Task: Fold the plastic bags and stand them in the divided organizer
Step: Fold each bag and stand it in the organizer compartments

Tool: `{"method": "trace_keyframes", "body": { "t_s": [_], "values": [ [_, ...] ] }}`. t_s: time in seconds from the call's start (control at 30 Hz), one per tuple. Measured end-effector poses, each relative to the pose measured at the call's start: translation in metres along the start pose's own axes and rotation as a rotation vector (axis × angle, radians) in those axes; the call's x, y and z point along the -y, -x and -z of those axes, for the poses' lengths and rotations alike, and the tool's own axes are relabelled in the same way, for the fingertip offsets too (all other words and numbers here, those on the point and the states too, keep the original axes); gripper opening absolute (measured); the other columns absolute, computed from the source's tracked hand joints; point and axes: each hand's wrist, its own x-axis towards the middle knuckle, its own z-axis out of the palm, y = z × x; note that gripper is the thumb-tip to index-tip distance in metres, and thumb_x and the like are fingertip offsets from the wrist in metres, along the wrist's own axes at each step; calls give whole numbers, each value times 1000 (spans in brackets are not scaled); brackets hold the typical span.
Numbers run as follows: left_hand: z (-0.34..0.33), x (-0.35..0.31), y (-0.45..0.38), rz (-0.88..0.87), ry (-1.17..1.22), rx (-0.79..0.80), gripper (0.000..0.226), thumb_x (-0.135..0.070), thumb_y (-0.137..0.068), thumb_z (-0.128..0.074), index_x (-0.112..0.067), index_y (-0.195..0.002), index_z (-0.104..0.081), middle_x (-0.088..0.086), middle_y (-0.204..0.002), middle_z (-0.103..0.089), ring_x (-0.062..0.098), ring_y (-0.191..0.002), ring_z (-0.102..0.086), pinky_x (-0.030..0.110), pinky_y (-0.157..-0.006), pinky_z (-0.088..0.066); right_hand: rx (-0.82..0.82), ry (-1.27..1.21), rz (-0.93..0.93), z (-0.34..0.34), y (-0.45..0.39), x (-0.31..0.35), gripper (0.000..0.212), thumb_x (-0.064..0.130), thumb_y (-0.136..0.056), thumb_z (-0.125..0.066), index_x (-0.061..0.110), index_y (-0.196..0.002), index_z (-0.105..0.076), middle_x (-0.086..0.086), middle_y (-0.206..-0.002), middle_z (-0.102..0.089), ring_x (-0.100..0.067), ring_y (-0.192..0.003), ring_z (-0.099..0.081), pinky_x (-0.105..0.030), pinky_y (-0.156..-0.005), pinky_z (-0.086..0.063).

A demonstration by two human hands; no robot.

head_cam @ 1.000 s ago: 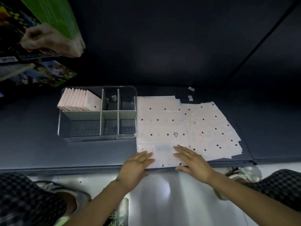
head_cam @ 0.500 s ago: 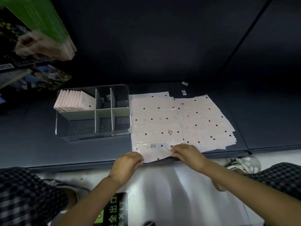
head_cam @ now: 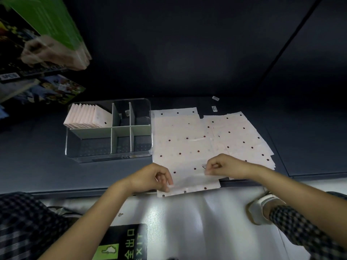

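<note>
A pale pink plastic bag with dark dots [head_cam: 180,143] lies flat on the dark shelf, its near edge lifted. My left hand [head_cam: 150,178] pinches the bag's near left corner. My right hand [head_cam: 227,167] pinches the near edge further right and holds it a little above the shelf. To the left stands the clear divided organizer [head_cam: 109,152]. Several folded pink bags [head_cam: 86,119] stand upright in its back left compartment; the other compartments hold nothing I can see.
More flat dotted bags [head_cam: 242,139] lie fanned out to the right of the one I hold. Packaged goods [head_cam: 47,53] hang at the upper left. The shelf's front edge [head_cam: 75,192] runs under my wrists. A green floor sign [head_cam: 120,243] lies below.
My hands were pressing flat on the bag's near edge. They curled, pinched the edge and lifted it, with my right hand moving up and away from me.
</note>
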Motion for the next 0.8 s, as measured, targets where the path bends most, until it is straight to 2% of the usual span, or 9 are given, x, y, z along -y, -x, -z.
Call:
{"method": "trace_keyframes", "body": {
  "t_s": [0.1, 0.17, 0.27, 0.33, 0.47, 0.53, 0.6, 0.7, 0.8],
  "values": [
    [14, -16, -4, -52, 68, -119, 23, 2, -79, -71, -21, -84, -67, -14, -62, -54, 7, -66, -48, 27, -79, -45, 28, 10, -8, 25, 0, 20, 18, 24, -91, -60, 17, -74, -61, 8, -59, -53, -2, -56, -44, -15, -58, -36],
    [18, -26, -9, -134, 54, -402, 24, -3, -83, -68, -26, -92, -66, -15, -72, -58, 5, -73, -54, 28, -86, -47, -14, 12, -11, 43, -7, 31, 18, 27, -91, -60, 16, -78, -62, 6, -66, -49, -5, -60, -40, -14, -60, -32],
    [15, -35, -13, -272, -180, -915, 23, -15, -88, -65, -28, -107, -63, -17, -100, -56, -2, -90, -51, 16, -82, -41, -94, 33, -28, 65, -28, 40, 19, 29, -90, -60, 17, -75, -61, 6, -67, -48, -8, -63, -40, -14, -62, -34],
    [7, -32, -19, -384, -346, -1024, 20, -15, -89, -63, -19, -109, -64, -11, -108, -56, 5, -98, -49, 17, -82, -39, -156, 42, -50, 75, -49, 42, 21, 30, -90, -61, 19, -72, -60, 9, -69, -51, -5, -66, -45, -14, -64, -36],
    [-25, -12, -35, -456, -644, -813, 25, -20, -88, -64, -15, -112, -66, 2, -118, -63, 19, -112, -56, 30, -96, -46, -233, 101, -78, 84, -101, 33, 23, 27, -89, -63, 16, -69, -60, 3, -88, -63, -14, -90, -58, -22, -77, -45],
    [-43, 3, -42, -354, -726, -612, 38, -24, -89, -62, -18, -127, -58, 3, -138, -52, 22, -130, -45, 36, -111, -30, -239, 100, -101, 83, -124, 25, 23, 26, -88, -64, 14, -69, -60, -1, -91, -64, -20, -96, -58, -30, -83, -45],
    [-55, 20, -48, -246, -800, -463, 52, -34, -95, -52, -18, -142, -40, 1, -153, -29, 21, -143, -23, 37, -118, -9, -245, 128, -145, 80, -141, 18, 22, 28, -88, -63, 11, -75, -64, -1, -91, -63, -18, -93, -56, -26, -78, -42],
    [-62, 37, -50, -129, -1011, -376, 65, -53, -86, -56, -15, -138, -48, 3, -148, -38, 22, -136, -36, 42, -109, -34, -415, 351, -205, 70, -152, 12, 26, 32, -92, -53, 10, -95, -65, -6, -105, -65, -23, -103, -56, -32, -87, -46],
    [-65, 45, -52, -88, -1077, -348, 65, -61, -88, -39, -18, -136, -50, 4, -144, -44, 21, -132, -43, 39, -102, -44, -649, 492, 1, 45, -134, 14, 24, 22, -96, -47, 10, -110, -62, -10, -112, -63, -29, -108, -53, -38, -90, -44]
  ]
}}
